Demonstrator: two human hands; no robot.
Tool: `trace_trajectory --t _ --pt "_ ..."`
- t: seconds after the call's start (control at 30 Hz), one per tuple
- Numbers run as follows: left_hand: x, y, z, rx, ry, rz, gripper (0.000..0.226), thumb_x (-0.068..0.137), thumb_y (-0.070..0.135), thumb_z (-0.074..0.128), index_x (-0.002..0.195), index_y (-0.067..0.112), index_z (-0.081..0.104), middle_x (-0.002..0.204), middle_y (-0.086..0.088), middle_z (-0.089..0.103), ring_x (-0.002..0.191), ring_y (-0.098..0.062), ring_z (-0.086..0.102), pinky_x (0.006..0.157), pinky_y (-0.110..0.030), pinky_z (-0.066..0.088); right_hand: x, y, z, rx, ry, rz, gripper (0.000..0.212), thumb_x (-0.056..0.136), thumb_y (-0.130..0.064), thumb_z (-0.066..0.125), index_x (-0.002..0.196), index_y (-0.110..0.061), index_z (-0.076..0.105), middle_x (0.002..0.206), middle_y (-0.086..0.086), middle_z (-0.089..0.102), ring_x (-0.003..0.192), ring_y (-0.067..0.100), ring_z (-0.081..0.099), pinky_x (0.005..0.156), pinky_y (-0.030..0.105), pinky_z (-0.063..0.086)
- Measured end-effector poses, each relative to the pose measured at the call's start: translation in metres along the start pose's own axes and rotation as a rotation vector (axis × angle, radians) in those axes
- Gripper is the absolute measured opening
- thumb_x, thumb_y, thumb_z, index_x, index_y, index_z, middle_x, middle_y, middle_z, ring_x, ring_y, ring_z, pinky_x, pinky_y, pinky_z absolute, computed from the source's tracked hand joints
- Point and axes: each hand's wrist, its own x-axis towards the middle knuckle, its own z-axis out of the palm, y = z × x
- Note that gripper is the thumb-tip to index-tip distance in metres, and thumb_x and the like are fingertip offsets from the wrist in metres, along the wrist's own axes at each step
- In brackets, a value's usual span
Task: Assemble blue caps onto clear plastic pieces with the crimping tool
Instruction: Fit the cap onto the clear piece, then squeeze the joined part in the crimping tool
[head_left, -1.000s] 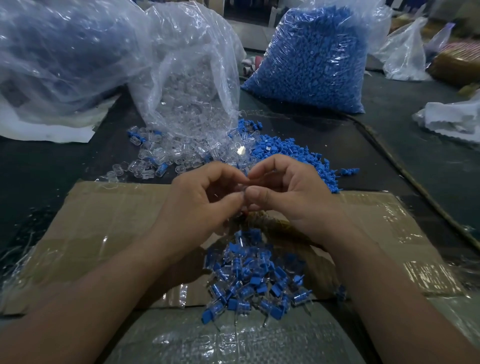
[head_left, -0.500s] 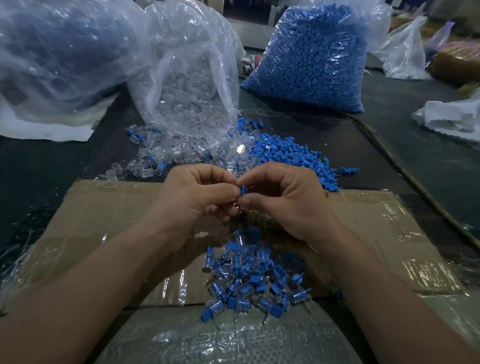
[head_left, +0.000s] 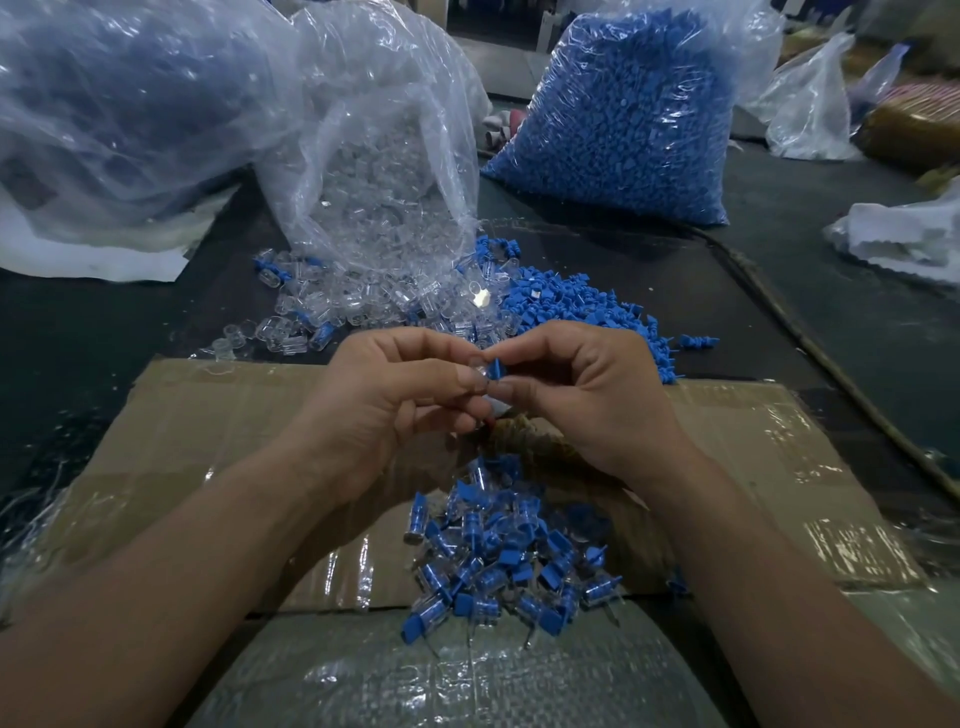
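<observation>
Surface: dark worktable (head_left: 130, 322) under a taped cardboard sheet (head_left: 208, 431).
Left hand (head_left: 395, 400): above the cardboard's far edge, fingertips pinching a clear piece (head_left: 480, 373).
Blue cap (head_left: 496, 366): over that same edge, touching the clear piece.
Right hand (head_left: 587, 395): thumb and forefinger pinching the cap.
Recommendation: align the cap squarely, then press straight in; no crimping tool visible.

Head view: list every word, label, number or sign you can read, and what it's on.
None can be read.
Bag of blue caps: clear plastic, no print.
Bag of clear pieces: no print.
Cardboard: taped, no lettering shows.
Striped bundle, far right: too blurred to tell.
Blue cap in the right hand, clear piece in the left hand: no marking shows.
</observation>
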Motion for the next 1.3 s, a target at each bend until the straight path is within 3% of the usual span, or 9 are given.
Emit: trace_trajectory --t 0.17,0.27,0.6,0.7,0.8,1.0,1.13,1.23,1.3 --pt "0.001 -0.001 0.0 0.082 0.01 0.0 0.016 0.047 0.017 0.074 0.063 0.017 0.072 0.062 -0.009 0.067 0.052 -0.017 0.065 0.046 -0.019 0.051 -0.001 0.001 0.001 0.008 -0.015 -0.008 0.028 0.069 -0.001 0.073 0.086 -0.022 0.066 0.079 -0.014 0.064 0.077 0.0 0.064 0.071 0.012 0.05" --pt "0.001 -0.002 0.0 0.104 0.031 -0.01 0.012 0.051 0.011 0.072 0.061 0.018 0.072 0.06 -0.009 0.067 0.05 -0.016 0.065 0.045 -0.02 0.051 -0.001 0.002 0.002 -0.004 -0.022 -0.015 0.03 0.068 0.002 0.073 0.094 -0.013 0.067 0.082 -0.012 0.063 0.082 0.003 0.064 0.075 0.013 0.05" --pt "-0.002 -0.001 0.002 0.168 0.056 0.006 0.009 0.055 0.01 0.068 0.06 0.016 0.072 0.057 -0.009 0.065 0.048 -0.015 0.062 0.044 -0.019 0.05 -0.001 0.002 0.003 -0.013 -0.044 -0.025 0.031 0.069 0.001 0.074 0.094 -0.016 0.067 0.086 -0.01 0.065 0.084 0.005 0.065 0.078 0.017 0.052" --pt "-0.002 -0.001 0.001 0.124 0.091 -0.009 0.007 0.056 0.009 0.069 0.061 0.015 0.071 0.059 -0.011 0.064 0.05 -0.016 0.061 0.044 -0.021 0.05 0.0 -0.001 -0.002 0.017 -0.062 0.034 0.03 0.07 -0.009 0.073 0.09 -0.029 0.063 0.086 -0.013 0.065 0.082 0.003 0.066 0.075 0.013 0.051" --pt "0.0 0.0 -0.001 0.1 0.129 -0.003 0.006 0.055 0.009 0.067 0.06 0.01 0.068 0.057 -0.009 0.064 0.049 -0.014 0.061 0.044 -0.018 0.05 0.003 0.002 -0.015 0.04 0.052 0.109 0.021 0.069 -0.026 0.066 0.088 -0.032 0.061 0.086 -0.013 0.066 0.08 0.004 0.065 0.072 0.014 0.051" --pt "0.0 0.002 0.0 0.086 0.154 0.009 0.016 0.056 0.007 0.065 0.071 0.003 0.061 0.056 -0.006 0.063 0.048 -0.013 0.062 0.044 -0.016 0.05 0.006 0.011 -0.039 0.077 0.271 0.215 0.015 0.08 -0.01 0.065 0.078 -0.025 0.064 0.072 -0.004 0.069 0.067 0.007 0.066 0.065 0.015 0.053" --pt "0.001 0.002 0.0 0.07 0.174 0.019 0.015 0.056 0.006 0.065 0.07 0.003 0.061 0.055 -0.007 0.063 0.048 -0.013 0.061 0.045 -0.016 0.051 0.004 0.016 -0.054 -0.138 -0.037 0.379 0.014 0.07 -0.026 0.072 0.081 -0.03 0.064 0.078 -0.01 0.069 0.073 0.0 0.064 0.069 0.015 0.05" --pt "0.001 0.002 0.0 0.07 0.186 0.025 0.015 0.057 0.006 0.065 0.071 0.003 0.061 0.056 -0.007 0.064 0.049 -0.013 0.062 0.045 -0.017 0.051 0.003 0.018 -0.055 -0.31 -0.379 0.515 0.048 0.05 -0.05 0.071 0.095 -0.039 0.057 0.095 -0.02 0.059 0.086 -0.003 0.056 0.07 0.014 0.038" --pt "0.001 0.003 -0.001 0.07 0.191 0.029 0.016 0.057 0.007 0.064 0.072 0.002 0.061 0.056 -0.007 0.064 0.049 -0.013 0.062 0.046 -0.017 0.051 0.002 0.018 -0.052 -0.41 -0.532 0.522 0.073 0.041 -0.056 0.07 0.11 -0.042 0.05 0.102 -0.027 0.047 0.094 -0.004 0.047 0.071 0.014 0.034"
